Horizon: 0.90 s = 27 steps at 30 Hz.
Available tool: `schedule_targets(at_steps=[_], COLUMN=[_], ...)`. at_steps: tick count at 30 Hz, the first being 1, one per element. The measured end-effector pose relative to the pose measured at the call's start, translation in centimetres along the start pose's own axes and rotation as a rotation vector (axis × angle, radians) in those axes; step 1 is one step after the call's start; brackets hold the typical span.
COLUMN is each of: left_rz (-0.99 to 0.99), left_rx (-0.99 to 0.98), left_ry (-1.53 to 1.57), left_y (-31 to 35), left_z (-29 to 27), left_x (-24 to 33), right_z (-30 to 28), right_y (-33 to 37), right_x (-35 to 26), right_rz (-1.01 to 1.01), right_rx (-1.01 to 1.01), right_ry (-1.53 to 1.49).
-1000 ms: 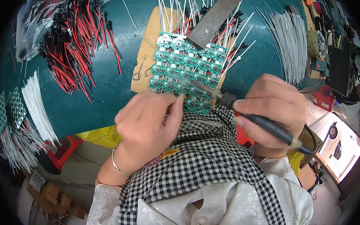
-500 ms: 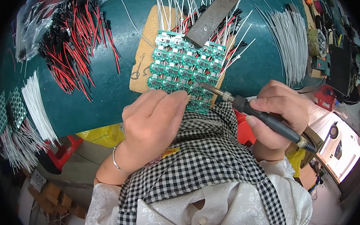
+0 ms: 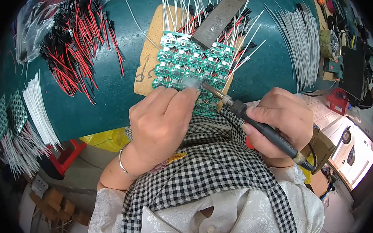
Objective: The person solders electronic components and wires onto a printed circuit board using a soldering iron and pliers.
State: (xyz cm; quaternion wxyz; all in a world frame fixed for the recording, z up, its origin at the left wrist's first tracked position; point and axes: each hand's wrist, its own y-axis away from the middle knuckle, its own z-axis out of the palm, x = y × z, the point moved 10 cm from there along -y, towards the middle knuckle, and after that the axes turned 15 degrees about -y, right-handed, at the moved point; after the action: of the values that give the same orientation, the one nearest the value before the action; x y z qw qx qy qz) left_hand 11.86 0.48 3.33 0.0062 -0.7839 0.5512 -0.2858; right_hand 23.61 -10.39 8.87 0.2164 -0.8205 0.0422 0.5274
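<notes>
A panel of small green circuit boards (image 3: 209, 64) lies on a tan board (image 3: 144, 72) at the table's near edge. My right hand (image 3: 280, 121) grips a black soldering iron (image 3: 262, 129), its metal tip slanting down onto the panel's lower middle. Beside that tip my left hand (image 3: 161, 118) is closed in a pinch at the panel; what its fingertips hold is hidden. A wisp of smoke (image 3: 189, 82) rises between fingertips and iron. Across the panel's upper edge rests a dark flat metal bar (image 3: 225, 16). White wires (image 3: 173, 10) stick out beyond the panel's far edge.
Red wires with black connectors (image 3: 78, 50) are heaped at the far left, next to clear plastic bags (image 3: 31, 30). Bundles of white wires lie left (image 3: 41, 110) and right (image 3: 297, 45). More circuit panels (image 3: 17, 112) sit at the left edge. A red stool (image 3: 65, 160) stands below.
The soldering iron and my right hand have moved slightly left and down, bringing the tip closer to my left fingertips. My left hand has shifted slightly up. Smoke has appeared there.
</notes>
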Motion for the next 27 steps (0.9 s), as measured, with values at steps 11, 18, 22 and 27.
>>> schedule_targets(at_steps=[11, 18, 22, 27], left_rz=[-0.080, -0.023, -0.004, -0.056], left_rx=[0.054, -0.049, -0.053, -0.019], left_ry=[0.139, 0.129, 0.109, 0.146], left_y=[-0.4, -0.4, -0.1, -0.3], left_z=[-2.5, -0.8, -0.1, -0.1], left_x=[-1.1, 0.3, 0.5, 0.3], right_z=[-2.6, -3.4, -3.2, -2.7], right_y=[0.5, 0.7, 0.6, 0.3], right_x=[0.2, 1.1, 1.5, 2.0], right_rz=[0.000, 0.031, 0.037, 0.047], right_rx=[0.097, 0.120, 0.125, 0.082], right_ry=[-0.103, -0.145, -0.141, -0.160])
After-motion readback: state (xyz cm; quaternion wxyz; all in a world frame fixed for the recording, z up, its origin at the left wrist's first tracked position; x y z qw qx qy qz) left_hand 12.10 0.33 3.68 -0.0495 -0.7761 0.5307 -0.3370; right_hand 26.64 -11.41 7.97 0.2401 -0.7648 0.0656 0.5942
